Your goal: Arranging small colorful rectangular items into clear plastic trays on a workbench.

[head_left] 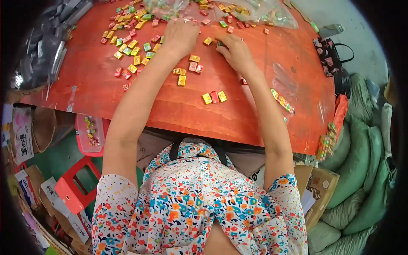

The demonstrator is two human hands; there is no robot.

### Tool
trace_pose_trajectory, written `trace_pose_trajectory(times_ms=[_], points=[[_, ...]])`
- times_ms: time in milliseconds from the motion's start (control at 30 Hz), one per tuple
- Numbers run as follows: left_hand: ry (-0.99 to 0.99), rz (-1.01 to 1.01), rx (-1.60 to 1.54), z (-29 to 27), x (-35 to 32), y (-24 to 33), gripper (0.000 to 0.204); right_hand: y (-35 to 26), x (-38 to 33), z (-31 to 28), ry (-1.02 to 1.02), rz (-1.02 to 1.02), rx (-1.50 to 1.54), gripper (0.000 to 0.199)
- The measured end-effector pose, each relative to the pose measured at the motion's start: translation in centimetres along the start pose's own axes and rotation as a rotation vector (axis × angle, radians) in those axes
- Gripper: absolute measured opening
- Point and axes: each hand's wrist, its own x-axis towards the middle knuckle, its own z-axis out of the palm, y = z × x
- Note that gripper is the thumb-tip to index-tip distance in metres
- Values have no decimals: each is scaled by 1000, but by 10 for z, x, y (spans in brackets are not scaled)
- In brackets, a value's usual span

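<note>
Floral shirt: covers the wearer's trunk; bare forearms reach out over the work surface.
Red table: small boxes lie near its rim, so a careless elbow could likely knock some off.
Green sacks: piled at the right, contents hidden.
Clear bag: lies across the far side; small boxes show at its left part, whether inside or beneath I cannot tell.
Clear tub: below the table's left near edge, holding some yellow, red and green boxes.
Left hand: over the far heap, fingertips hidden; cannot tell its grip.
Right hand: thumb and forefinger close together by something small and dark, hold unclear.
Bundled boxes: at the near right corner; a bump might tip them.
Three-box row: yellow, red, yellow between the forearms; a dropped arm could scatter it.
Loose boxes: strewn mostly far left.
</note>
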Motion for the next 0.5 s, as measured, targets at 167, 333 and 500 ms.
trace_pose_trajectory(times_ms=[167,333,500], points=[[-15,35,95,-12,-4,-3,16,-28,-32,-32,-15,30,74,27],[-65,-3,-447,-51,-65,35,18,-48,-91,-68,-231,117,202,29],[-227,-246,-592,-55,-121,78,20,-63,-115,-65,-282,34,199,33]])
